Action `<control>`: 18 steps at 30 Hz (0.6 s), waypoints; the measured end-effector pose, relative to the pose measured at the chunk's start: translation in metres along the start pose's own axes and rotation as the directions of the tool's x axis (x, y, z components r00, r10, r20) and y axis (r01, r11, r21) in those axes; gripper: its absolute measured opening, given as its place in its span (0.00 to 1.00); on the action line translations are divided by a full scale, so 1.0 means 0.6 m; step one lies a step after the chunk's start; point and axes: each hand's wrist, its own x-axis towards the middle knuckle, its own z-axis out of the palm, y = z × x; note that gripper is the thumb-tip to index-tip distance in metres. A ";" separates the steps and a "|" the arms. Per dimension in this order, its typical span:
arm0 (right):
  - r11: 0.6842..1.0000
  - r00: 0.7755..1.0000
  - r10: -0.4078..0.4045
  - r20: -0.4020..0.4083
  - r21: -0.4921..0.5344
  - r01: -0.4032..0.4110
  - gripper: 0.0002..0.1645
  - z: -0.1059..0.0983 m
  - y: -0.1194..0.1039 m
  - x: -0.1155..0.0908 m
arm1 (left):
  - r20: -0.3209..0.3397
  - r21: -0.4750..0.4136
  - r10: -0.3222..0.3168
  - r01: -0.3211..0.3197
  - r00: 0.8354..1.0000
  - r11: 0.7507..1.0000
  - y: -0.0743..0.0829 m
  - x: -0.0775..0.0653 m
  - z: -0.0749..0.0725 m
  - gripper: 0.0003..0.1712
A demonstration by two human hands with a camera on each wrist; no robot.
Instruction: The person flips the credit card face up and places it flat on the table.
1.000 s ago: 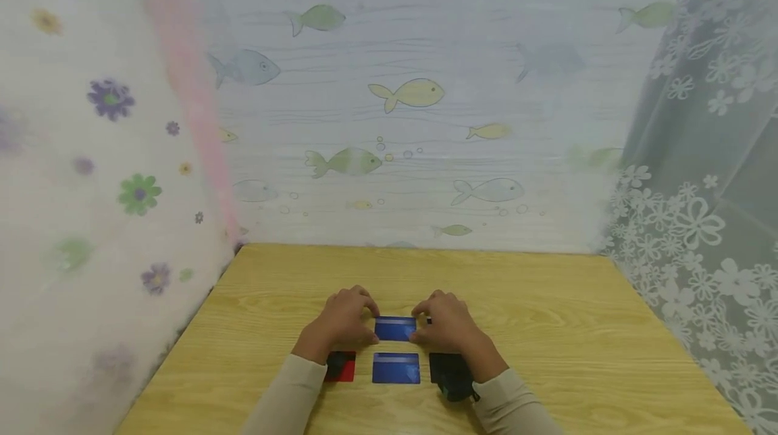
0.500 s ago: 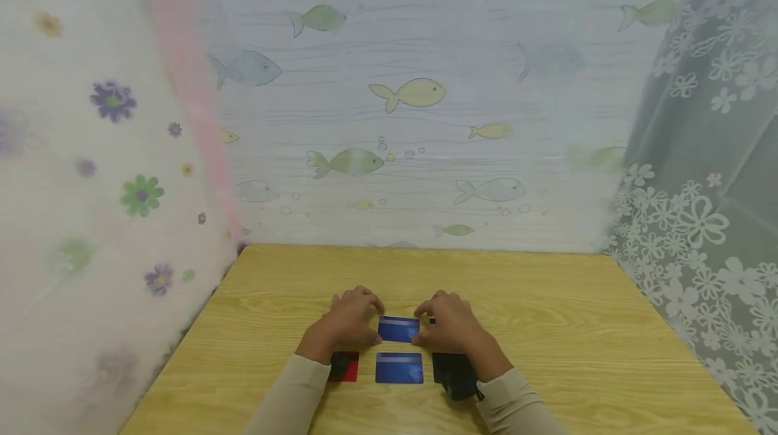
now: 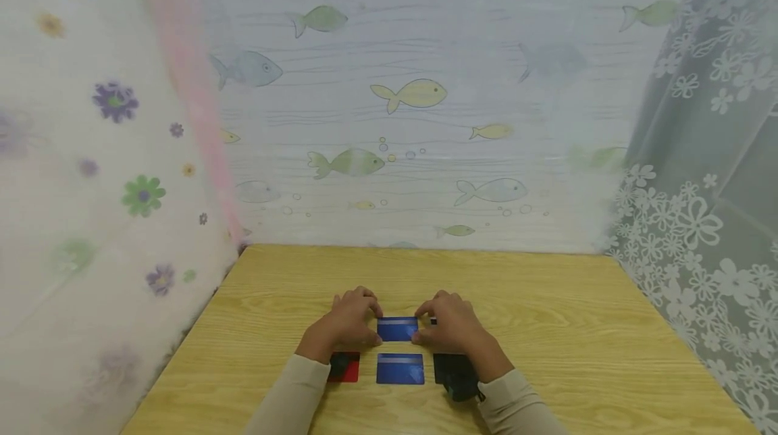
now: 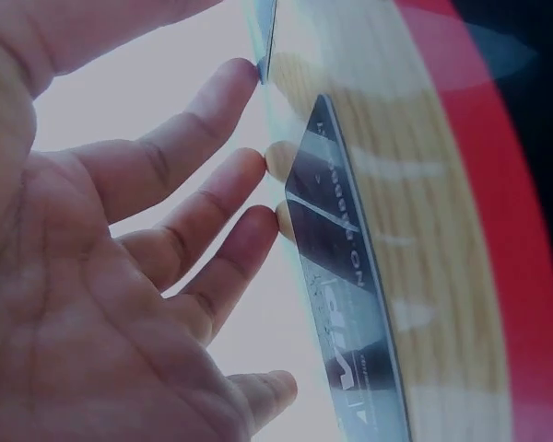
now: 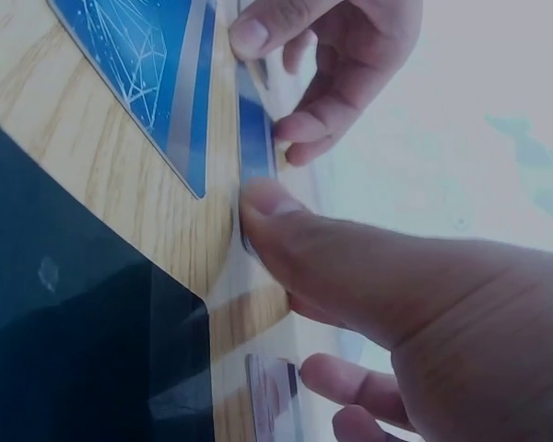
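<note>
A blue card [image 3: 398,329] with a pale stripe lies on the table between my hands. My left hand [image 3: 348,317] holds its left edge, thumb and index finger at the corners. From the other side, my right hand [image 3: 448,321] pinches the right edge; its thumb [image 5: 272,198] shows on the card in the right wrist view. Under my left palm lies a dark card [image 4: 341,276] with "VIP" lettering, beside the fingertips. Another card [image 5: 272,396] is mostly hidden by my right hand.
Nearer me sit a red-and-black card [image 3: 348,367], a second blue card [image 3: 400,369] and a black card [image 3: 446,367], partly covered by the wrist devices. The wooden table [image 3: 547,327] meets a fish-print curtain [image 3: 419,151] behind and patterned curtains at the sides.
Both hands keep hold of the blue card's edges. The whole view shifts very slightly; otherwise the cards look the same.
</note>
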 end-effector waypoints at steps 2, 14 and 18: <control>1.000 1.000 0.008 0.010 0.012 -0.008 0.26 -0.002 -0.001 -0.002 | 0.004 -0.006 0.001 -0.001 1.000 1.000 0.000 0.000 0.000 0.22; 0.999 0.999 0.034 0.003 0.038 -0.034 0.26 -0.004 -0.005 -0.002 | 0.009 0.009 0.027 -0.027 1.000 1.000 -0.004 -0.002 -0.001 0.25; 0.998 0.999 0.036 0.002 0.046 -0.036 0.25 -0.002 -0.005 -0.002 | 0.015 0.013 0.031 -0.031 0.999 0.999 -0.004 -0.005 -0.006 0.26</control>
